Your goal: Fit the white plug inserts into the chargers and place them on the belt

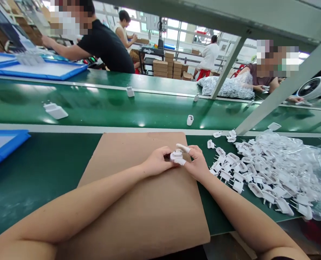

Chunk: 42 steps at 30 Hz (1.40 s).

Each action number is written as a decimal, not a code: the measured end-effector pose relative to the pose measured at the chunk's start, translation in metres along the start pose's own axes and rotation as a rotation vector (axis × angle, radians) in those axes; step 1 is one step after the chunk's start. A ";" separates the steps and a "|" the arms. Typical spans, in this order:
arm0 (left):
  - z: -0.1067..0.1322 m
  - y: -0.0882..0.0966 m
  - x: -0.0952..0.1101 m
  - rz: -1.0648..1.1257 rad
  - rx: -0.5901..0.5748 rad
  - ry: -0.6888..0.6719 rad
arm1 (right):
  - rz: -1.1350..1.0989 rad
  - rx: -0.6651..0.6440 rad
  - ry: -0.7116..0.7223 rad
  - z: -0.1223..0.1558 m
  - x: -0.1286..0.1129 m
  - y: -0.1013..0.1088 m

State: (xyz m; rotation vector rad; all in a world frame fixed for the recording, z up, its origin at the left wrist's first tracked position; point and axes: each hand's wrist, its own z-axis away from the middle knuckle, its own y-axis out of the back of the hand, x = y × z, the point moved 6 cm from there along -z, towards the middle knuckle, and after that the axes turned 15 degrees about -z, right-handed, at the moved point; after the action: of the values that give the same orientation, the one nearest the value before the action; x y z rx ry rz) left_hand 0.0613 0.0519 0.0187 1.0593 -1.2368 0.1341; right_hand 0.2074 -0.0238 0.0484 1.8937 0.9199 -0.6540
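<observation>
- The left hand (158, 161) and the right hand (195, 164) met over the cardboard sheet (138, 202), both pinching one small white plug part (176, 156) between their fingertips, so the piece sat at the middle of the grip and clear of the board.
- The right hand's fingertips (183, 148) wore white finger cots, likely to keep marks off the plastic; one covered finger stood up just above the part while the others pressed its side.
- The left hand's fingers curled closed on the near-left side of the part; how tightly they pressed could not be told.
- Just to the right of the grip lay a heap of white pronged parts (241, 169), spilling from a clear plastic bag (298, 162), near enough for the right hand to draw from without stretching.
- Beyond the grip ran the green conveyor belt (100, 108), carrying a white charger (55, 110) and a small white piece (190, 120).
- Far to the left of the grip sat a blue tray (3, 148); other people worked across the belt.
</observation>
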 end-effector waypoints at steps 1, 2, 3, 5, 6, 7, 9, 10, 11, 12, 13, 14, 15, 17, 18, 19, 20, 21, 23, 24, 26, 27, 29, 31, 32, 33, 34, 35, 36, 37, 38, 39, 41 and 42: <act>-0.006 0.004 -0.004 -0.004 -0.004 0.029 | 0.014 0.012 0.008 -0.002 0.002 0.006; -0.014 0.011 -0.009 -0.011 0.012 0.062 | 0.061 0.040 0.016 -0.004 0.004 0.015; -0.024 0.020 -0.015 -0.024 0.052 0.097 | 0.143 0.079 0.019 -0.006 0.008 0.025; -0.049 0.046 -0.030 -0.073 0.188 0.171 | 0.381 0.157 -0.023 -0.007 0.019 0.046; -0.061 0.061 -0.038 -0.112 0.270 0.210 | 0.502 0.177 -0.070 -0.007 0.027 0.055; -0.073 0.077 -0.047 -0.162 0.349 0.249 | 0.604 0.170 -0.130 -0.007 0.036 0.062; -0.093 0.105 -0.064 -0.292 0.463 0.333 | 0.736 0.097 -0.262 -0.006 0.053 0.070; -0.101 0.116 -0.073 -0.361 0.490 0.375 | 0.769 0.047 -0.321 -0.006 0.060 0.072; -0.107 0.125 -0.080 -0.424 0.500 0.417 | 0.784 -0.004 -0.365 -0.006 0.065 0.072; -0.111 0.132 -0.087 -0.475 0.500 0.456 | 0.787 -0.043 -0.395 -0.007 0.068 0.072; -0.113 0.136 -0.092 -0.510 0.497 0.491 | 0.780 -0.066 -0.411 -0.008 0.068 0.072; -0.114 0.139 -0.096 -0.532 0.501 0.525 | 0.765 -0.075 -0.413 -0.010 0.067 0.071; -0.113 0.140 -0.098 -0.547 0.518 0.559 | 0.747 -0.076 -0.403 -0.011 0.065 0.070; -0.108 0.137 -0.095 -0.586 0.602 0.622 | 0.707 -0.062 -0.360 -0.015 0.060 0.067; -0.106 0.134 -0.089 -0.625 0.672 0.626 | 0.682 -0.047 -0.332 -0.016 0.057 0.065; -0.105 0.129 -0.079 -0.673 0.738 0.593 | 0.650 -0.026 -0.303 -0.017 0.054 0.064; -0.107 0.121 -0.068 -0.722 0.777 0.519 | 0.603 0.003 -0.277 -0.018 0.051 0.063; -0.112 0.110 -0.055 -0.764 0.784 0.417 | 0.537 0.038 -0.257 -0.018 0.048 0.062; -0.126 0.086 -0.032 -0.810 0.734 0.217 | 0.352 0.105 -0.247 -0.017 0.043 0.059; -0.135 0.075 -0.024 -0.814 0.699 0.160 | 0.249 0.124 -0.263 -0.017 0.042 0.058; -0.152 0.061 -0.015 -0.814 0.642 0.163 | 0.056 0.129 -0.316 -0.015 0.042 0.052; -0.162 0.057 -0.015 -0.808 0.592 0.210 | -0.037 0.110 -0.353 -0.014 0.043 0.048; -0.179 0.052 -0.020 -0.777 0.443 0.320 | -0.248 0.036 -0.455 -0.011 0.045 0.039; -0.189 0.052 -0.025 -0.739 0.335 0.371 | -0.484 -0.022 -0.578 -0.007 0.048 0.030; -0.189 0.054 -0.026 -0.727 0.315 0.365 | -0.588 -0.038 -0.635 -0.006 0.048 0.026; -0.187 0.056 -0.025 -0.721 0.313 0.348 | -0.669 -0.043 -0.676 -0.004 0.048 0.024; -0.182 0.059 -0.024 -0.717 0.321 0.320 | -0.721 -0.038 -0.696 -0.004 0.047 0.023; -0.174 0.060 -0.021 -0.709 0.326 0.282 | -0.745 -0.029 -0.699 -0.004 0.045 0.023; -0.164 0.061 -0.018 -0.695 0.330 0.235 | -0.751 -0.016 -0.691 -0.005 0.043 0.024; -0.150 0.060 -0.014 -0.674 0.330 0.179 | -0.746 0.003 -0.674 -0.006 0.041 0.025; -0.135 0.058 -0.009 -0.649 0.323 0.115 | -0.740 0.027 -0.654 -0.008 0.038 0.027; -0.119 0.055 -0.003 -0.621 0.309 0.051 | -0.740 0.048 -0.635 -0.009 0.035 0.029; -0.083 0.046 0.007 -0.563 0.257 -0.047 | -0.777 0.047 -0.616 -0.010 0.029 0.031; -0.066 0.040 0.012 -0.533 0.229 -0.079 | -0.808 0.031 -0.620 -0.011 0.026 0.031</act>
State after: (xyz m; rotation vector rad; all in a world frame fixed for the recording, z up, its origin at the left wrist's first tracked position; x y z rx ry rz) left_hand 0.0880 0.1152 0.0553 1.5727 -0.9847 -0.1829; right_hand 0.2486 -0.0158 0.0497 1.1521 1.2284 -1.6223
